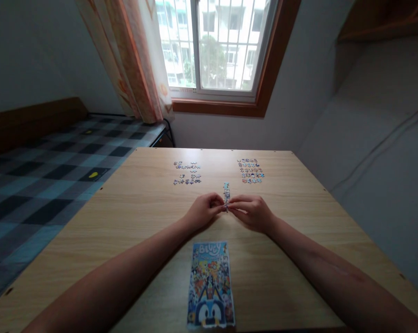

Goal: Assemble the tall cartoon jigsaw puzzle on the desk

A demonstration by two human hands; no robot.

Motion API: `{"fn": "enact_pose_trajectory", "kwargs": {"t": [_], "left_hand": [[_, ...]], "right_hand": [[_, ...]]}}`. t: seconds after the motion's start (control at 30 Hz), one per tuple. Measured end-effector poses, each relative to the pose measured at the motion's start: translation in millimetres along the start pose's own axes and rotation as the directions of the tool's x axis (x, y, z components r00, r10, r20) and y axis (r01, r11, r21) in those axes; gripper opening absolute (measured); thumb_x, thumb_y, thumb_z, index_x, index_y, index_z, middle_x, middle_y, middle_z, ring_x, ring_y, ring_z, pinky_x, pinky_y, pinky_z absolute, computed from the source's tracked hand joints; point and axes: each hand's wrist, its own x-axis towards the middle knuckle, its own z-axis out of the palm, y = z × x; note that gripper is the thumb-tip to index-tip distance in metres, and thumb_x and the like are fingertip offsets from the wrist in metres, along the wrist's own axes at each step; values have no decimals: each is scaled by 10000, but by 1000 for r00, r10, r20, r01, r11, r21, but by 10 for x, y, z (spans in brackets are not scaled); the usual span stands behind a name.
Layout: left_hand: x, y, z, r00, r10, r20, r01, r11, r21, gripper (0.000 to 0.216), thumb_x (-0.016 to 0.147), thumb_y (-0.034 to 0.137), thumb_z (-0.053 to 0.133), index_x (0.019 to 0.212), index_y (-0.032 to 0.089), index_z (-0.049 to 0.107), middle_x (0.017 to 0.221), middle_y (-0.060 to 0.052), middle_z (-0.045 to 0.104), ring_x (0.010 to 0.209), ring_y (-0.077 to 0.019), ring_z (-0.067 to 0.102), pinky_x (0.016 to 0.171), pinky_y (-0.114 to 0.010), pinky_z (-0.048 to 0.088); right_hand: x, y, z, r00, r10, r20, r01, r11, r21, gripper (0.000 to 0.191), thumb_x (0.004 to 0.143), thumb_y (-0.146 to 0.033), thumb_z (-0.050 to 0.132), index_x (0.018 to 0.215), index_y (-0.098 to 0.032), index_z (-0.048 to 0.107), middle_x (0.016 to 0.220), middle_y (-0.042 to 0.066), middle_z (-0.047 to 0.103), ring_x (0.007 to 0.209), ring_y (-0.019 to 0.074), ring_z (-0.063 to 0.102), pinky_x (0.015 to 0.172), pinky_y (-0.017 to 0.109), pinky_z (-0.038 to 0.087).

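While your left hand (202, 212) and right hand (252, 212) both pinch the puzzle strip (226, 188) at 12 o'clock, you're probably seating a piece, so next it needs a firm, even press.

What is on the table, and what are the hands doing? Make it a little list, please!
left hand: pinches the near end of the puzzle strip
right hand: pinches the same end, fingertips meeting the other hand's
puzzle strip: a few joined pieces, lying on the wooden table
loose pieces: left group and right group, farther away
Bluey picture: at the near edge
around the table: checked bed, window
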Motion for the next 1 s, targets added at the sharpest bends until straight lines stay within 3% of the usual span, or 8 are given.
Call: {"fn": "enact_pose_trajectory", "kwargs": {"t": [0.3,0.47,0.57,0.67,0.77,1.0], "left_hand": [[13,-16,14,999,-11,-32,13,997,72,165,777,246,737,753,178,589,678,24,635,619,-120,545,574,-240,395],[-5,-28,28,1000,-1,-10,1,997,82,140,789,274,733,789,184,626,708,12,672,651,-135,590,592,-244,428],[-33,-15,11,999,21,-46,-13,985,175,106,836,287,700,877,190,694,773,-12,713,703,-152,630,649,-266,470],[-68,-11,-24,993,102,-66,-68,917,393,157,904,269,631,962,218,767,906,-47,739,795,-171,648,751,-303,495],[-95,-20,-44,988,157,5,-135,827,547,214,932,275,604,1017,266,800,1003,-60,728,911,-196,642,837,-332,501],[-100,-15,-20,980,175,90,-192,748,635,227,957,356,594,1046,326,802,1013,-65,696,966,-221,598,863,-367,500]], "right_hand": [[4,-1,-2,999,3,35,-3,1000,0,159,956,-221,637,995,-237,791,1049,69,787,929,191,752,849,333,617],[7,-33,-7,995,6,99,-11,999,43,169,963,-213,625,994,-254,786,1030,43,791,945,180,748,860,317,607],[-13,-30,-53,994,40,101,-45,998,43,159,960,-220,632,982,-250,787,1018,43,792,920,178,748,833,313,601],[-32,-27,-104,992,63,106,-65,998,13,156,961,-230,636,970,-251,790,994,37,794,888,176,745,806,312,593],[-38,-38,-118,985,61,162,-55,998,-44,177,970,-244,623,991,-273,796,995,28,794,888,181,743,804,318,587],[-39,-38,-43,972,41,232,-24,997,-73,207,989,-263,598,1038,-313,794,1039,10,787,900,177,732,811,312,567]]}}
